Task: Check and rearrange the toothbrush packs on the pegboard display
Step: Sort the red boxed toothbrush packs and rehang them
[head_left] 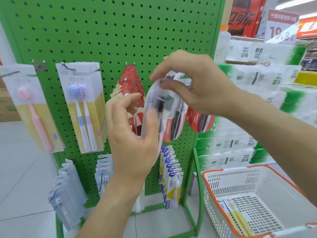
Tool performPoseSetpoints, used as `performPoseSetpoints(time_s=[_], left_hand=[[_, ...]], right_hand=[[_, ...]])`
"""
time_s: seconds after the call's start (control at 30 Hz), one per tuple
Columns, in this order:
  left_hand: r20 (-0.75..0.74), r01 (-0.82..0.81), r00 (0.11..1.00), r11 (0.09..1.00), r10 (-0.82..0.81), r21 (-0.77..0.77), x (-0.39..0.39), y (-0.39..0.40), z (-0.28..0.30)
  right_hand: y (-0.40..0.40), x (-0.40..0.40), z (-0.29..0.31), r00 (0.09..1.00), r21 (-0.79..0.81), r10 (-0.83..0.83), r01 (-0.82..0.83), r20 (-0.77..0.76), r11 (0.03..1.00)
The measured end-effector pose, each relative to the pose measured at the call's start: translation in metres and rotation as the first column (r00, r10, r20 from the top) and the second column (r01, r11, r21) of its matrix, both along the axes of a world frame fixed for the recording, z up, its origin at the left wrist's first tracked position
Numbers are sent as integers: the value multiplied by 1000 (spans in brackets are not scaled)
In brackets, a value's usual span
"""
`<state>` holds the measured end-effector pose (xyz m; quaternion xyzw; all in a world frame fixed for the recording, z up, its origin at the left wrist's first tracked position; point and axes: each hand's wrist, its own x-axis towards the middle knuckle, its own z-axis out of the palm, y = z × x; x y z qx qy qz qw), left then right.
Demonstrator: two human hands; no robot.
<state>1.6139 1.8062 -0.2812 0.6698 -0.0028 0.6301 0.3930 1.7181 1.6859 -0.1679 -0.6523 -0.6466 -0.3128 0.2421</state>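
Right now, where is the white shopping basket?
In the head view the white shopping basket sits low on the right, beside the green pegboard stand, below the right hand.

A shop: green pegboard [109, 31] of hanging toothbrush packs [82, 107], shopping basket [253, 194].

pale tiled floor [22, 169], stacked tissue packs [253, 86] right, white/orange basket [223, 191], red signs [307, 28] behind.

The clear pack [154, 107] is motion-blurred — its contents read only as dark shapes. The left hand [132, 134] hides part of the red packs [132, 79]. The basket [240, 184] is cut off at the lower right edge.
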Motion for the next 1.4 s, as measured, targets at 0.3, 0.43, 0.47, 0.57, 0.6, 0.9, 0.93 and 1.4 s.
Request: performPoseSetpoints(time_s=[0.3, 0.43, 0.47, 0.57, 0.6, 0.9, 0.93, 1.4], left_hand=[[-461, 336, 791, 915, -402, -222, -14, 15, -65], [-548, 382, 617, 823, -565, -419, -6, 19, -115], [-571, 380, 569, 805, -592, -456, -4, 20, -125], [-588, 379, 440, 734, -679, -564, 3, 26, -143], [-583, 378, 410, 712, -702, -591, 5, 28, -145], [-719, 415, 208, 726, -663, -549, 18, 36, -165], [-758, 417, 164, 741, -631, -527, 20, 36, -170], [-647, 272, 220, 683, -730, -678, 20, 39, -167]], right_hand=[[-1, -4, -149, 817, 170, 166, -85, -552, 982], [-4, 2, -225, 716, 183, 113, 21, -689, 983], [-5, 3, -242, 667, 182, 107, 43, -738, 982], [-9, 7, -266, 429, 147, 123, 23, -895, 989], [-11, 9, -269, 379, 142, 132, -1, -916, 990], [-20, 34, -282, 79, -3, 8, -137, -997, 991], [-19, 37, -285, 95, -44, -34, -112, -995, 993], [-14, 30, -290, 672, -87, -90, 39, -735, 995]])
